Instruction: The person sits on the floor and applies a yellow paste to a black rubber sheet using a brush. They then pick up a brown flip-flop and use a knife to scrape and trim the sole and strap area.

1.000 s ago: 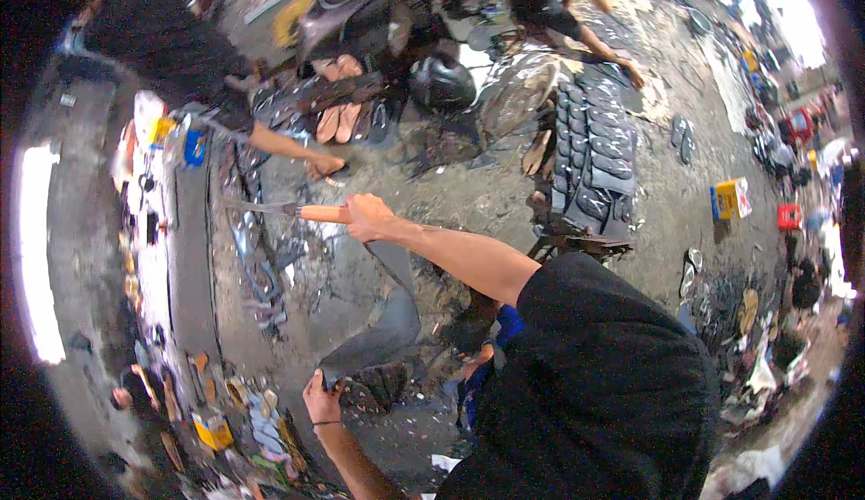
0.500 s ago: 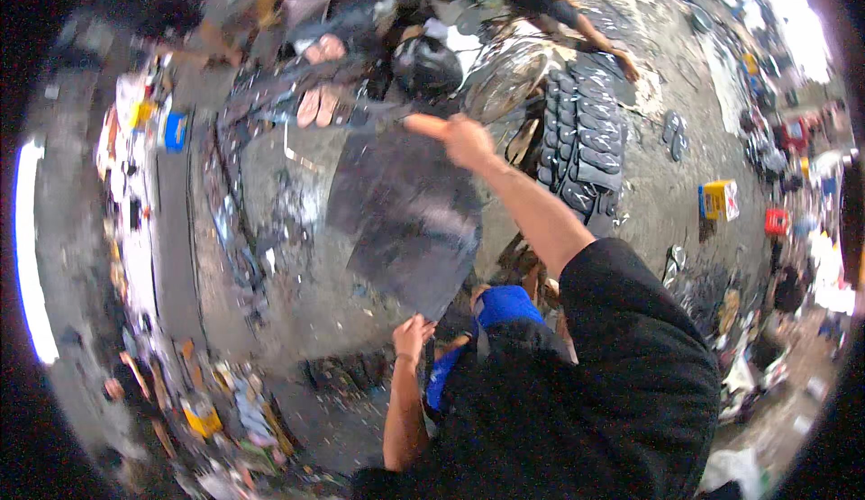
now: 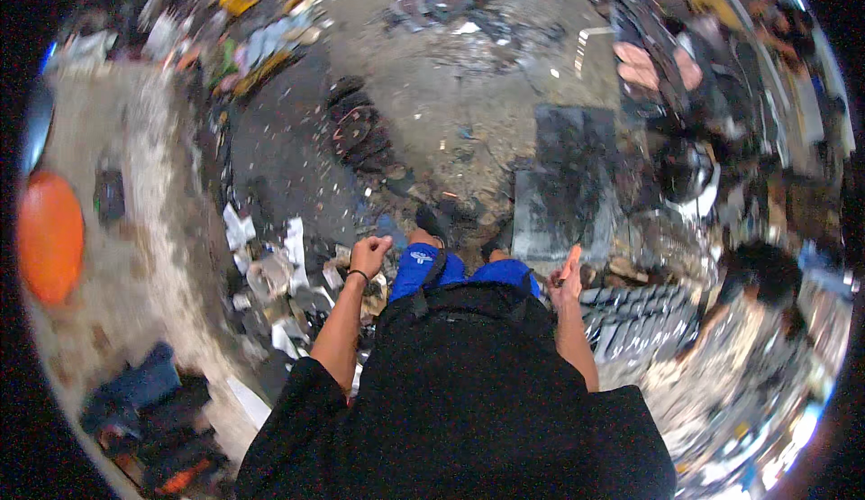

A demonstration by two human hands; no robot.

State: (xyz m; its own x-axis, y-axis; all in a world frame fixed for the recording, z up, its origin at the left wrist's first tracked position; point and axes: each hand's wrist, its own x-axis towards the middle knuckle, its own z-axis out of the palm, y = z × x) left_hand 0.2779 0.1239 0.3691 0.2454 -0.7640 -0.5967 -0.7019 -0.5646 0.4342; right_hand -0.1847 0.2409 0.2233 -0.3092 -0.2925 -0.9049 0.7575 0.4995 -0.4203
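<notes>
Both of my hands hang apart at the sides of my blue shorts (image 3: 422,266). My left hand (image 3: 368,257), with a dark band at the wrist, is curled closed, and nothing shows in it. Over on the right, my right hand (image 3: 566,286) has its fingers stretched out and holds nothing that I can see. Just beyond it a dark sheet (image 3: 560,221) lies flat on the floor, and another dark sheet (image 3: 575,135) adjoins its far edge. Rows of black sole-shaped pieces (image 3: 640,315) lie beside my right hand.
Paper scraps (image 3: 270,275) and rubbish litter the floor at left. An orange round object (image 3: 51,237) stands at the far left. Pink slipper-shaped pieces (image 3: 637,66) lie at the upper right. Another person (image 3: 761,275) bends low at right, near a shiny black bundle (image 3: 680,171).
My hands have let go of the dark sheet, which now lies on the floor. The view has swung round to the left, and both arms have dropped to my sides.
</notes>
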